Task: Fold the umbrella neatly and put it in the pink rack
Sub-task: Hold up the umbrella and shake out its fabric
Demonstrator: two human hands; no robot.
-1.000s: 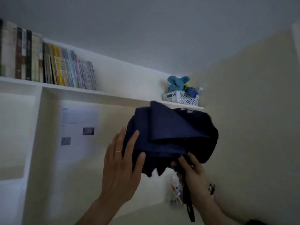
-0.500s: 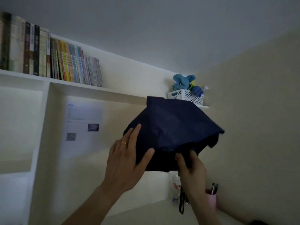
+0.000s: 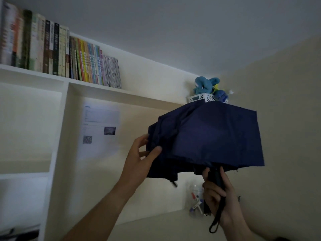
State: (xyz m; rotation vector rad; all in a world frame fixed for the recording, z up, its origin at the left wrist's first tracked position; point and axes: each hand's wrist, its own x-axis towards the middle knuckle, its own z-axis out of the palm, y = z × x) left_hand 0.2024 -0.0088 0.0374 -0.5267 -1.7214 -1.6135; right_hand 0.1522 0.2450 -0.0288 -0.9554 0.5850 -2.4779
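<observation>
Gripping the handle of the navy umbrella (image 3: 208, 134), the right hand (image 3: 217, 193) holds it raised while the left hand (image 3: 140, 159) pinches the canopy's left edge.

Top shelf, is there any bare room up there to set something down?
Yes: the top shelf is bare between the row of books and the white basket of plush toys. The left end is packed with books.

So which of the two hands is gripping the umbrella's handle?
The right hand: it is wrapped round the dark handle under the navy umbrella, wrist strap dangling below. The left hand pinches the canopy's fabric edge instead.
</observation>
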